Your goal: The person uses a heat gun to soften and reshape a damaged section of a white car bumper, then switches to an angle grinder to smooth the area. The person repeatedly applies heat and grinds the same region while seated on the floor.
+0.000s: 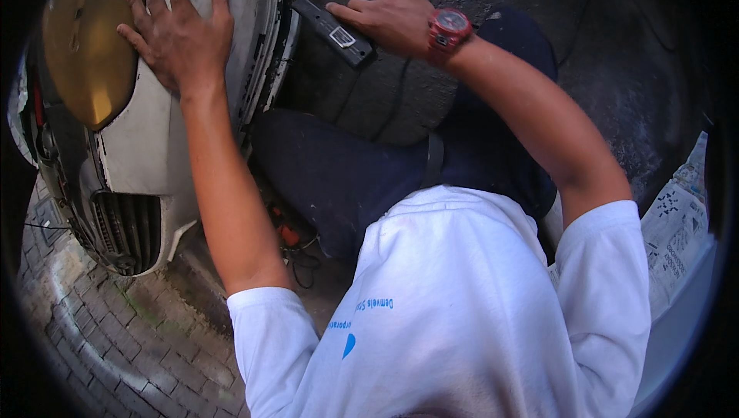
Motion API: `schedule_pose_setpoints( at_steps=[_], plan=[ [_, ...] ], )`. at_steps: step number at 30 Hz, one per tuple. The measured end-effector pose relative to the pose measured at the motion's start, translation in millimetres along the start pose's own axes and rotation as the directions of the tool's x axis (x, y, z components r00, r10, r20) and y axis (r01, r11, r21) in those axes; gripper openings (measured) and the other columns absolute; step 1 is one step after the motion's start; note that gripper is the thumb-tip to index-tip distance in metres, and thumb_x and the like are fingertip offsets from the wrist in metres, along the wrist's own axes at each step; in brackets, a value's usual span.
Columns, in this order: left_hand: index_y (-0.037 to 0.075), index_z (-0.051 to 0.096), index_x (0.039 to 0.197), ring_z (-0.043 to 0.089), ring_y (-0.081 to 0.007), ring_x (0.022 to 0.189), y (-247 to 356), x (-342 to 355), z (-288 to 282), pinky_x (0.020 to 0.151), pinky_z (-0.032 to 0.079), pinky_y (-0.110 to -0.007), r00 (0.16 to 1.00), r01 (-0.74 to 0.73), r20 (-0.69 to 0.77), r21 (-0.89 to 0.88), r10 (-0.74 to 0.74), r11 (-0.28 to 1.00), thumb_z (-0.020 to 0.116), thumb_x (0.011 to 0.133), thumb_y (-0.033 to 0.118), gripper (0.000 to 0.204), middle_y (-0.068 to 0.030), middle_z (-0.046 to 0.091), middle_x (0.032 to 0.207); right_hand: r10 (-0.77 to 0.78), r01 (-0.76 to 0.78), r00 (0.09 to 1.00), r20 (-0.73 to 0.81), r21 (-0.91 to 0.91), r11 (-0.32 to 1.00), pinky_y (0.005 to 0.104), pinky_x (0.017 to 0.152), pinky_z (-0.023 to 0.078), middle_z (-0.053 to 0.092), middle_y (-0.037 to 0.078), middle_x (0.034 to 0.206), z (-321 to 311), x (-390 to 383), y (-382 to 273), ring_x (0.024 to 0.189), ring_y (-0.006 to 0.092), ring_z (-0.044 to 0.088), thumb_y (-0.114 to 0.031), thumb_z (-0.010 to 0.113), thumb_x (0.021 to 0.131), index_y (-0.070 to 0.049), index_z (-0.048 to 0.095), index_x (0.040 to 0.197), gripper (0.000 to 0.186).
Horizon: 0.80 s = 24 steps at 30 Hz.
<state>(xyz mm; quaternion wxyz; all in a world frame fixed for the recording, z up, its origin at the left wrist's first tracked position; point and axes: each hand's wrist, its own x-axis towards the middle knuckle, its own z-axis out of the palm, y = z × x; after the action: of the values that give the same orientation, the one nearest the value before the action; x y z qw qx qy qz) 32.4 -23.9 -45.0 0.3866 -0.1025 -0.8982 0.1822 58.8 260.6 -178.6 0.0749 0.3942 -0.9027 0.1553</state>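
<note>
My left hand (pixel 188 45) lies flat, its fingers spread, on a pale grey-white car body panel (pixel 142 145). A gold-coloured section (pixel 88 71) of the car curves beside its fingertips. My right hand (pixel 389 21) is closed at a black oblong tool (pixel 335 33) with a pale label on its side. The tool slants from my hand toward the panel's rough, dark-lined edge (pixel 265 48). Its far tip meets or nearly meets that edge; contact is hard to tell. Some fingers of my right hand are hidden behind the tool. A red watch (pixel 449 31) is on my right wrist.
A dark slatted grille (pixel 127 225) sits low on the car, above brick paving (pixel 146 341). Beside my bent leg (pixel 331 164) lies an orange-red item (pixel 289 235) with a thin cable (pixel 306 268). Printed paper (pixel 677 218) is at the far right. The ground ahead is dark.
</note>
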Motion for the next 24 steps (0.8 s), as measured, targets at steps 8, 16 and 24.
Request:
schedule_pose_setpoints(
  at_steps=[8,16,24],
  plan=[
    [0.032,0.059,0.150,0.041,-0.0396,0.155,-1,0,3,0.127,0.026,-0.067,0.999,-0.002,0.041,0.040,0.000,0.999,0.073,0.092,0.064,0.068,-0.0096,0.057,0.159,0.246,-0.173,0.959,-0.140,0.396,0.902,0.0435,0.081,0.063,0.074,0.007,0.128,38,-31,-14,0.099,0.0333,0.077,-0.016,0.073,0.092,-0.022,0.052,0.156,0.068],
    [0.031,0.059,0.150,0.046,-0.0413,0.152,8,3,-1,0.124,0.032,-0.067,0.999,-0.012,0.048,0.078,0.008,0.997,0.075,0.092,0.062,0.068,-0.0125,0.057,0.158,0.388,-0.092,0.883,-0.265,0.712,0.696,0.0456,0.090,0.062,0.071,0.012,0.137,64,-15,-27,0.107,0.0362,0.075,-0.023,0.075,0.092,-0.022,0.053,0.155,0.067],
    [0.029,0.060,0.150,0.048,-0.0402,0.151,8,5,1,0.123,0.034,-0.067,0.998,-0.026,0.063,0.104,0.019,0.994,0.076,0.091,0.063,0.070,-0.0119,0.057,0.158,0.382,-0.129,0.893,-0.239,0.676,0.726,0.0462,0.080,0.059,0.073,0.008,0.110,89,-17,-34,0.089,0.0350,0.075,-0.019,0.075,0.089,-0.020,0.056,0.153,0.066]
  ],
)
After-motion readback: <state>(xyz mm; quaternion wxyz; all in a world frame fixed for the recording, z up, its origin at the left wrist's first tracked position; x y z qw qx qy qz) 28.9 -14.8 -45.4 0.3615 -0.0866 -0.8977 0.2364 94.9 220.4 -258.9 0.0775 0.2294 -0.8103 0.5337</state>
